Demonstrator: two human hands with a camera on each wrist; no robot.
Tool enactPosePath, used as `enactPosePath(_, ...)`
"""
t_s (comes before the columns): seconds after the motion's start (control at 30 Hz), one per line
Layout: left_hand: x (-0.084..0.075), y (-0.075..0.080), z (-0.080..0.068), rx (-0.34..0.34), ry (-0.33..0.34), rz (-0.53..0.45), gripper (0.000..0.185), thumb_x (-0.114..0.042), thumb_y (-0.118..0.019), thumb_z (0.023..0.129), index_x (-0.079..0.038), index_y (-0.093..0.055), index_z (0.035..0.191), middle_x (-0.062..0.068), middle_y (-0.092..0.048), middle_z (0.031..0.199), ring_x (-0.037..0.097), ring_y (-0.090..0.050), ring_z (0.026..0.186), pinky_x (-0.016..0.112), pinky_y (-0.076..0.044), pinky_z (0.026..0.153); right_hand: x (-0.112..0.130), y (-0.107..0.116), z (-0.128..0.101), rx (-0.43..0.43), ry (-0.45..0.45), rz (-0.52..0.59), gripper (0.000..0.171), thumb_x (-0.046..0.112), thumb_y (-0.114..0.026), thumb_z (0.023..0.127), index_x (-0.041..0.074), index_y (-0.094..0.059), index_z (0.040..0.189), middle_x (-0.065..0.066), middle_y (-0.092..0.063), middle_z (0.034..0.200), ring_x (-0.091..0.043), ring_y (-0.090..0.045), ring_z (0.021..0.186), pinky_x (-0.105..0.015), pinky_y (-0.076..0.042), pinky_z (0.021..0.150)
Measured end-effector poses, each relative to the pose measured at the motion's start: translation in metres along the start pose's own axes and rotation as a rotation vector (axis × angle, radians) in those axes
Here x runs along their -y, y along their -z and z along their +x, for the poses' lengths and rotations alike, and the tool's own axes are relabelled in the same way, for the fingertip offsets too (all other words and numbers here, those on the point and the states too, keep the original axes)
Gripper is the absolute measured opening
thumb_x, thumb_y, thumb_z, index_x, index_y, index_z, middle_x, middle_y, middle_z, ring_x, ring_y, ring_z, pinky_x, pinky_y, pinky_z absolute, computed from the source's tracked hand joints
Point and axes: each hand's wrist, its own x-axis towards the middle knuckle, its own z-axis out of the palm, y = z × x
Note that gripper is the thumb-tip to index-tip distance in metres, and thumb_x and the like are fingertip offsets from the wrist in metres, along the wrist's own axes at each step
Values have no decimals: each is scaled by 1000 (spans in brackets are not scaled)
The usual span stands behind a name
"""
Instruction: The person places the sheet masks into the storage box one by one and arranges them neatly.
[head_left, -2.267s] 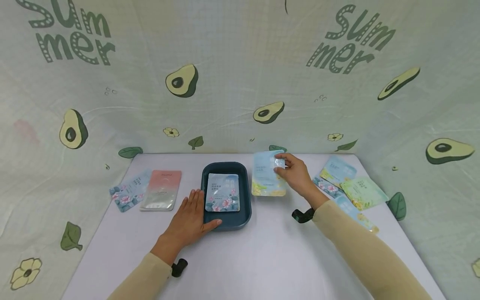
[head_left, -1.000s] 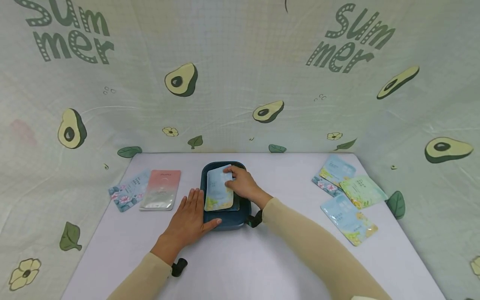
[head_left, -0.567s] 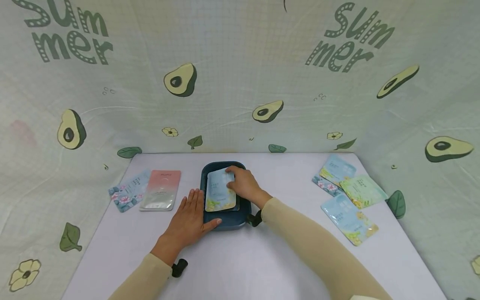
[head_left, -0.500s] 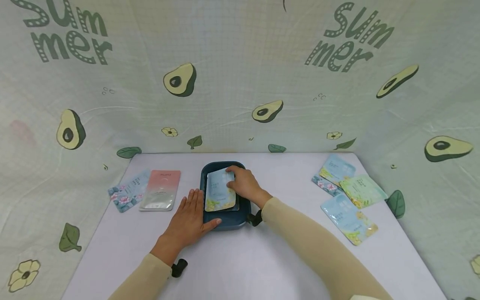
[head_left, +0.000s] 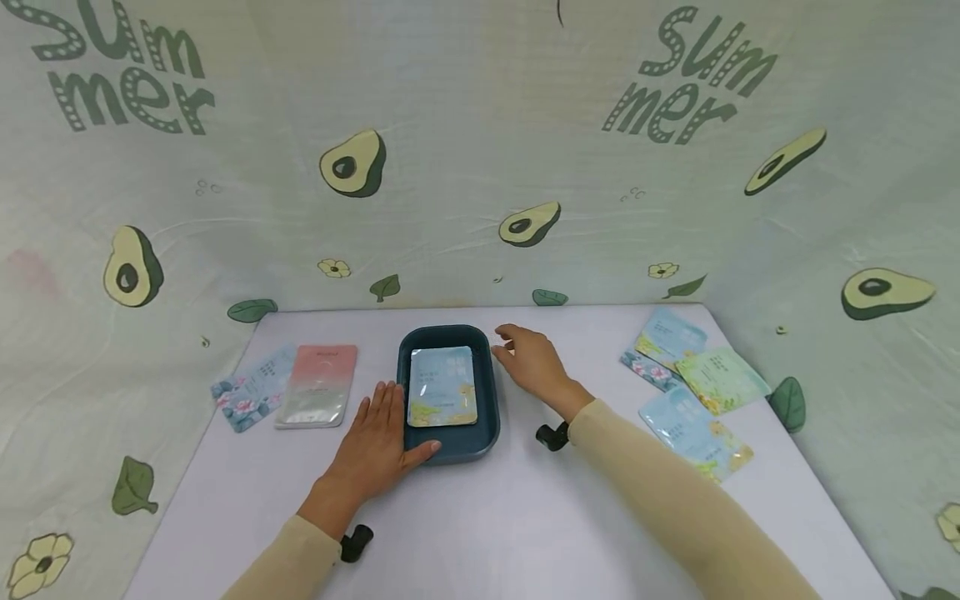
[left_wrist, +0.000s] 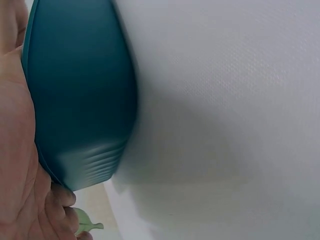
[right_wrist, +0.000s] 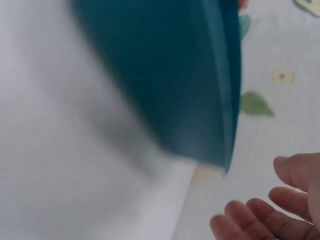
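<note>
A dark teal tray point(head_left: 453, 446) stands mid-table with a light blue sheet mask packet point(head_left: 442, 386) lying flat in it, yellow flowers along its lower edge. It covers the packet beneath. My left hand point(head_left: 372, 442) rests with straight fingers against the tray's left rim, thumb over the front corner; in the left wrist view the palm lies along the tray's wall point(left_wrist: 82, 90). Just right of the tray, my right hand point(head_left: 536, 364) holds nothing, its fingers loosely bent. The right wrist view shows those fingers point(right_wrist: 245, 220) apart from the tray point(right_wrist: 165, 75).
At left lie a floral blue packet point(head_left: 251, 392) and a pink-and-silver packet point(head_left: 318, 386). On the right, a green packet point(head_left: 722, 381) overlaps blue ones, with another blue packet point(head_left: 697, 433) in front. A printed cloth point(head_left: 442, 125) hangs behind the white table point(head_left: 480, 533).
My right hand brought the light blue packet from the right into the tray, over the floral one, then let go and drew back to the right. The left hand stayed at the rim.
</note>
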Motion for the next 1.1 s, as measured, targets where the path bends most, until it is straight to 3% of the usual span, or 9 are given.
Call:
enactPosePath(0.23, 2, -3, 0, -2, -8, 0, 117, -80, -46, 97, 10, -14, 164, 28, -15, 173, 44, -9, 163, 61, -15, 131, -67, 22, -23, 30, -68, -136, 60, 34, -63, 107, -6, -51, 150, -27, -53, 155, -44, -51, 144, -57, -42, 119)
enactPosePath(0.47, 2, -3, 0, 7, 3, -7, 118, -81, -44, 97, 9, -12, 165, 27, -14, 174, 43, -9, 163, 60, -15, 131, -125, 48, -48, 60, -171, -226, 74, 35, -60, 109, -15, -33, 157, -35, -33, 164, -51, -29, 154, -62, -26, 127)
enactPosePath(0.6, 0, -3, 1, 7, 3, -18, 117, -81, -46, 97, 8, -12, 165, 27, -15, 174, 43, -9, 163, 60, -14, 131, -154, 60, -74, 55, -193, -257, 76, 33, -60, 109, -19, -31, 155, -40, -29, 162, -56, -24, 154, -66, -21, 126)
enactPosePath(0.93, 1, -2, 0, 13, 6, -34, 117, -79, -47, 97, 9, -10, 165, 27, -14, 174, 43, -9, 163, 60, -14, 131, -182, 80, -162, 45, -249, -335, 82, 36, -65, 105, -25, -33, 149, -49, -32, 154, -65, -28, 145, -79, -25, 116)
enactPosePath(1.1, 2, -3, 1, 16, 4, -39, 118, -82, -45, 97, 8, -9, 166, 26, -13, 175, 42, -8, 163, 59, -13, 131, -179, 83, -197, 76, -345, -396, 88, 48, -58, 107, -27, -31, 145, -57, -29, 147, -81, -22, 136, -89, -24, 105)
